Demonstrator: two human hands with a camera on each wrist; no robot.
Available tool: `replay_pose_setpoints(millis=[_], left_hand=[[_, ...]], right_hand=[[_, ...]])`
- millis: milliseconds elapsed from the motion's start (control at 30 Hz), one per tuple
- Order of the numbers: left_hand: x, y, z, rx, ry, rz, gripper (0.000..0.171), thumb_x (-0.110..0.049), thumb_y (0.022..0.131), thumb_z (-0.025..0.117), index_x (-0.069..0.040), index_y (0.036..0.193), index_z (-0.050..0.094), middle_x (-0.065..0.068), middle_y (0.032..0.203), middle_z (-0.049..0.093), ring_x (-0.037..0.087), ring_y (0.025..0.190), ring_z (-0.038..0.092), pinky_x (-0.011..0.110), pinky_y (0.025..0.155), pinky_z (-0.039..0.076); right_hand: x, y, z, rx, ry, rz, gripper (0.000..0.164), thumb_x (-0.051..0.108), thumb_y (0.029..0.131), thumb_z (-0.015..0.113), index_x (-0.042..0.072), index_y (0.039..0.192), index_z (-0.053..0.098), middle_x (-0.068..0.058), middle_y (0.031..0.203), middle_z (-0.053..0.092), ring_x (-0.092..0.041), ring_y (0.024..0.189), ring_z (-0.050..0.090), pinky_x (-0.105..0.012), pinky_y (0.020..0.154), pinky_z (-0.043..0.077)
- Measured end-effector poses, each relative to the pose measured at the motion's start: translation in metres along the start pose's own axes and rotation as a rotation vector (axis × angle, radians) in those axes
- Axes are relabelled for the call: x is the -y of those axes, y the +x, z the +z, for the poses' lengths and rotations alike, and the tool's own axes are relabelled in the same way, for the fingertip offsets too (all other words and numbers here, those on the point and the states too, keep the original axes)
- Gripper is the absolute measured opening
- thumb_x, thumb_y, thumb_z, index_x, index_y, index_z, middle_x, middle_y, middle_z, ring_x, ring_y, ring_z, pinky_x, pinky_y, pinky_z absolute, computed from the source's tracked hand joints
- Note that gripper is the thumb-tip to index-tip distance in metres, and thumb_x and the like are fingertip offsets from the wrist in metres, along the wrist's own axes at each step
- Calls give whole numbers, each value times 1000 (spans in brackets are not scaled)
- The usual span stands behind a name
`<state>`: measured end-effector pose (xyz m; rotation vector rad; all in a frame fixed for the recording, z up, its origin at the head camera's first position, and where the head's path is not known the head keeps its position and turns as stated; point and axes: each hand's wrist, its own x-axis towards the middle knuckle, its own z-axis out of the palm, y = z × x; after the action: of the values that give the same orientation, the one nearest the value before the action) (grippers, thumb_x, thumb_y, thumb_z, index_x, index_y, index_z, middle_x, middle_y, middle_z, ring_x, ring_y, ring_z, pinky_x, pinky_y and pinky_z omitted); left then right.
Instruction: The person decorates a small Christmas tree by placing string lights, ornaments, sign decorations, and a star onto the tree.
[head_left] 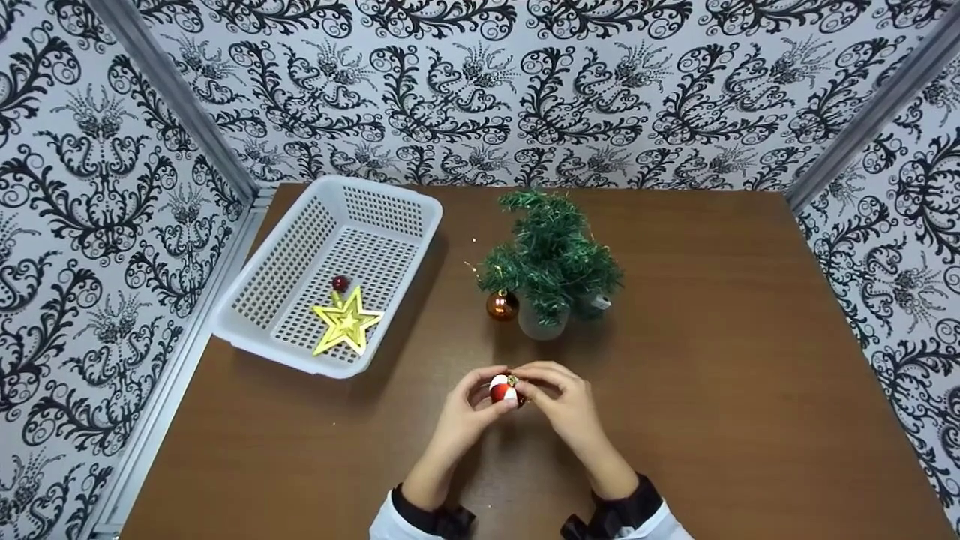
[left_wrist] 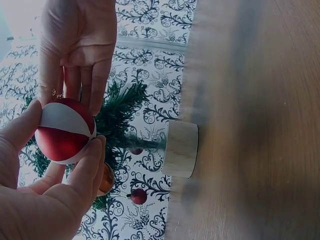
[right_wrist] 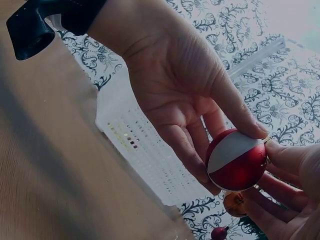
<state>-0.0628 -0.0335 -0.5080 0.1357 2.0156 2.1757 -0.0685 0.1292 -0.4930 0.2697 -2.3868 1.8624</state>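
Observation:
A red and white Christmas ball (head_left: 501, 390) is between my two hands, just above the table in front of the small tree. My left hand (head_left: 459, 421) holds its side between thumb and fingers. From the other side, my right hand (head_left: 566, 405) pinches at the gold cap with thumb and fingertips. In the left wrist view the ball (left_wrist: 65, 132) shows its wide red and white segments; the right wrist view has the same ball (right_wrist: 237, 160) with both hands around it. The green tree (head_left: 551, 255) stands just beyond, with a copper ball (head_left: 502, 305) hanging low on its left.
A white plastic basket (head_left: 262, 259) stands at the left; it contains a gold star (head_left: 347, 321) and a small red ball (head_left: 340, 283). Small red balls, one (left_wrist: 138, 196) lower down, hang about the tree in the left wrist view. Patterned walls (head_left: 480, 90) border the brown table (head_left: 712, 360).

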Motion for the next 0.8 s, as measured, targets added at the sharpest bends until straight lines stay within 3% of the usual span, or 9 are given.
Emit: replay_pose_setpoints(millis=[233,433,567,800], left_hand=[[2,0,1,5,16,9,51,-10,77,76,6,120,54,24,124,54,30,115,56,32,96,48],[3,1,1,11,27,5,51,-12,78,76,5,120,54,23,123,55,30,114,56,27,93,49],[4,1,1,3,20,-6,50,-11,78,75,5,121,55,23,123,55,29,114,56,32,95,48],[7,2,1,3,36,0,50,-10,77,76,5,120,55,22,123,56,24,110,58,28,92,50]], right_hand=[[-10,0,-2,-40,-12,-47,11,14,79,73,9,88,75,-5,93,71,-5,89,65,-24,74,56],[-8,1,-6,-49,-48,-34,11,21,79,73,14,87,74,2,90,71,-6,86,65,-22,73,56],[-9,1,-10,-68,-85,-21,8,22,78,73,17,86,74,4,85,71,-5,81,64,-20,71,55],[-8,1,-15,-90,-13,9,6,17,84,69,13,88,70,-1,85,70,-6,79,63,-22,72,55]])
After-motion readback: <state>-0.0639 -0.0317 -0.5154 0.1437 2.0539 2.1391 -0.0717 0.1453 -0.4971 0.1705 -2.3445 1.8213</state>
